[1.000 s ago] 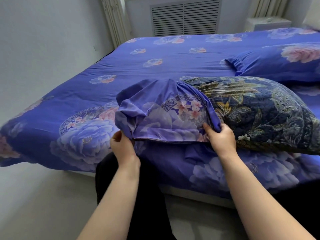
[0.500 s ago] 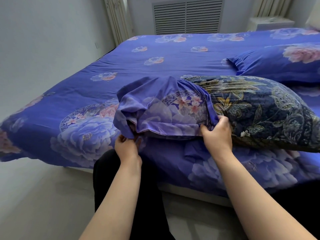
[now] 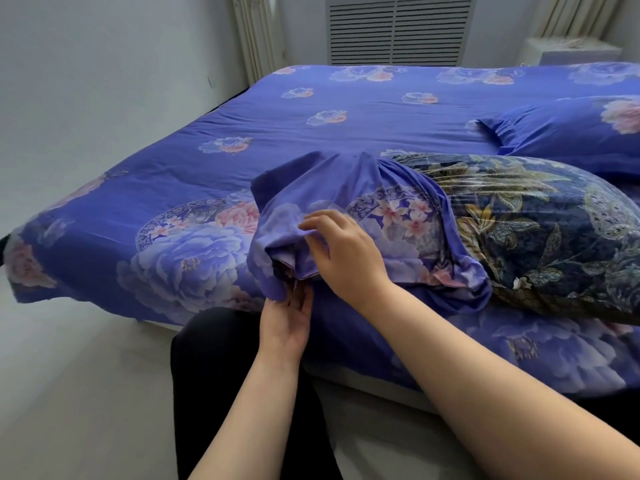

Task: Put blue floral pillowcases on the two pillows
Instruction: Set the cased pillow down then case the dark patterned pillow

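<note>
A dark navy pillow with a gold leaf pattern (image 3: 540, 233) lies along the bed's near edge. A blue floral pillowcase (image 3: 388, 202) is bunched over its left end, leaving most of the pillow bare. My left hand (image 3: 287, 317) holds the pillowcase's lower left corner from beneath, at the bed's edge. My right hand (image 3: 343, 254) rests on top of the bunched case near its left end, fingers relaxed and spread. A second pillow (image 3: 575, 133) in a blue floral case lies behind, at the right.
The bed (image 3: 311, 133) wears a blue floral sheet and fills the middle of the view. A white wall runs along its left side, a vent grille and curtains stand behind, and a white unit (image 3: 571, 51) sits at the back right. My dark-trousered legs touch the bed's near edge.
My right hand has let go of the case's open edge by the pillow and moved left onto the bunched fabric. My left hand stays at the lower left corner.
</note>
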Motion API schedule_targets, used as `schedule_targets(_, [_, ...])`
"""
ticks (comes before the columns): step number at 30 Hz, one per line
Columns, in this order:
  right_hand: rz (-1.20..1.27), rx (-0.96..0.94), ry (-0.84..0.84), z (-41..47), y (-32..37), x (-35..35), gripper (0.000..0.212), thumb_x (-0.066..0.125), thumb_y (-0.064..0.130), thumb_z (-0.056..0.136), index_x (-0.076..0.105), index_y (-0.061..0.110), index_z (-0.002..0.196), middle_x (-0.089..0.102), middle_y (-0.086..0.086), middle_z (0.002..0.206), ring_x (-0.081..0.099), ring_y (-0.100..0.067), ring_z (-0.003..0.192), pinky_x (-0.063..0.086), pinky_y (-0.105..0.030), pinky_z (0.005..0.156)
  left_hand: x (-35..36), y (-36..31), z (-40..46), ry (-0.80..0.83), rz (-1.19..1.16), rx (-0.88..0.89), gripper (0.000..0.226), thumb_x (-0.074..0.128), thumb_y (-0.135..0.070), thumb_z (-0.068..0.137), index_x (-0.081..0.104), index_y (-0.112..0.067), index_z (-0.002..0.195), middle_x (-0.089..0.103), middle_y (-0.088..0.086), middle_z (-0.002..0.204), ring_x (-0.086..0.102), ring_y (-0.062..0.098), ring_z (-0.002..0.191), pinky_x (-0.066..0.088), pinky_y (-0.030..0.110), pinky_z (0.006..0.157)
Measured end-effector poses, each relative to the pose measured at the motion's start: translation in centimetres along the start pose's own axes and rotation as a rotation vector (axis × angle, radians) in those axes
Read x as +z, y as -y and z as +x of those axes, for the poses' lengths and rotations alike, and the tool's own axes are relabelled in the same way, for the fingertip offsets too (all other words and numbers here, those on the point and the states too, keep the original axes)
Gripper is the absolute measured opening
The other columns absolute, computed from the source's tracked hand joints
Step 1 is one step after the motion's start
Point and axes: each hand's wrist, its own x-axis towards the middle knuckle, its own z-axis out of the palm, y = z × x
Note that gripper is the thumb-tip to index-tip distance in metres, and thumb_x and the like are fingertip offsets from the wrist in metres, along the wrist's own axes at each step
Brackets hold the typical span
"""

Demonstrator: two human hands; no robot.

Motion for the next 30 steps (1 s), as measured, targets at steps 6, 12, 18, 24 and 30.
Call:
schedule_targets(6, [-0.145, -0.006, 0.032, 1.4, -0.1, 1.4, 0.029, 0.059, 0.039, 0.085, 0.065, 0.011, 0.080, 0.060, -0.006, 0.088, 0.055, -0.029, 0.087, 0.047, -0.040, 0.079, 2.2, -3.3, -1.1, 0.060, 0.439, 0.371, 0.027, 0.044, 0.004, 0.093, 0.059, -0.017, 0.096, 0.071, -0.010, 0.073, 0.065, 0.001, 0.066, 0.051, 0.019, 0.062])
schedule_targets(12, [-0.271, -0.062, 0.073, -0.4, -3.0, 2.2, 0.027, 0.061, 0.013, 0.077, 0.068, 0.018, 0.103, 0.058, -0.005, 0.105, 0.055, -0.032, 0.092, 0.050, -0.043, 0.079, 4.0, -6.0, 0.1, 0.275, 0.684, 0.422, 0.024, 0.055, -0.003, 0.091, 0.063, -0.011, 0.112, 0.067, 0.014, 0.113, 0.062, 0.028, 0.109, 0.048, 0.044, 0.095])
schedule_targets(18, [-0.328, -0.248, 0.031, 0.3, -1.9, 1.5, 0.008, 0.061, 0.019, 0.082, 0.066, 0.017, 0.076, 0.062, -0.001, 0.090, 0.056, -0.027, 0.089, 0.045, -0.038, 0.080, 4.8, -6.0, 0.9, 0.289, 0.782, 0.481, 0.046, 0.055, -0.014, 0.094, 0.044, -0.019, 0.139, 0.057, 0.000, 0.133, 0.054, 0.016, 0.123, 0.044, 0.039, 0.104])
schedule_targets(24, [-0.313, -0.382, 0.261, -0.6, -2.6, 1.1, 0.009, 0.058, 0.020, 0.082, 0.067, 0.021, 0.082, 0.064, 0.004, 0.077, 0.060, -0.023, 0.078, 0.039, -0.029, 0.084, 3.4, -5.0, 1.4, -0.118, 0.461, 0.503, 0.025, 0.049, 0.005, 0.091, 0.056, -0.018, 0.097, 0.064, -0.002, 0.095, 0.062, 0.017, 0.089, 0.051, 0.031, 0.081])
schedule_targets(30, [-0.281, -0.296, 0.375, 0.4, -1.4, 2.5, 0.014, 0.063, 0.031, 0.078, 0.071, 0.019, 0.079, 0.067, 0.003, 0.075, 0.065, -0.022, 0.070, 0.048, -0.029, 0.070, 1.4, -2.4, 1.2, -0.220, 0.771, 0.420, 0.015, 0.057, -0.030, 0.080, 0.064, -0.017, 0.083, 0.067, 0.006, 0.086, 0.065, 0.027, 0.090, 0.052, 0.040, 0.080])
